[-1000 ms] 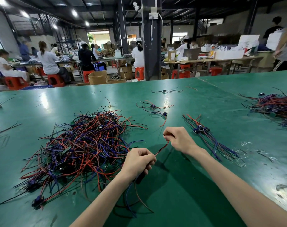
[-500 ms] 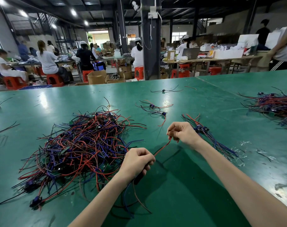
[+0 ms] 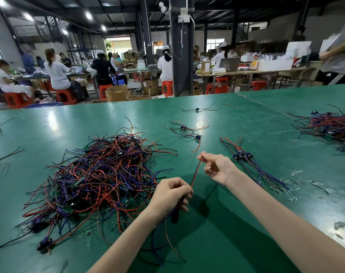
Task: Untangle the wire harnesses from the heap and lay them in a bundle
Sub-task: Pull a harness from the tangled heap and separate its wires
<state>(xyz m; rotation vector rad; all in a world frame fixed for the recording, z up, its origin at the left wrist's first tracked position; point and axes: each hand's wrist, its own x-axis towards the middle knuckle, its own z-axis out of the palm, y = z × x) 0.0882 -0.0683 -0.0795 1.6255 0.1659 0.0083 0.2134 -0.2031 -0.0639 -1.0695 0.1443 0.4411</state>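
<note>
Green tabletop (image 3: 246,119) fills the lower frame, the tangled heap (image 3: 100,174) lying centre left. Just right of it, the left hand (image 3: 169,196) grips one harness (image 3: 174,216); its red wire (image 3: 195,173) runs taut to the right hand (image 3: 219,168), which pinches the tip. Best to draw every lead straight, then lay it along the bundle (image 3: 252,164), centre right.

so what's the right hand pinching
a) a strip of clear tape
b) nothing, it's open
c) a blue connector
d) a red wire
D: the right hand pinches the upper end of a red wire, which runs taut down to the left hand gripping its lower end.
</note>
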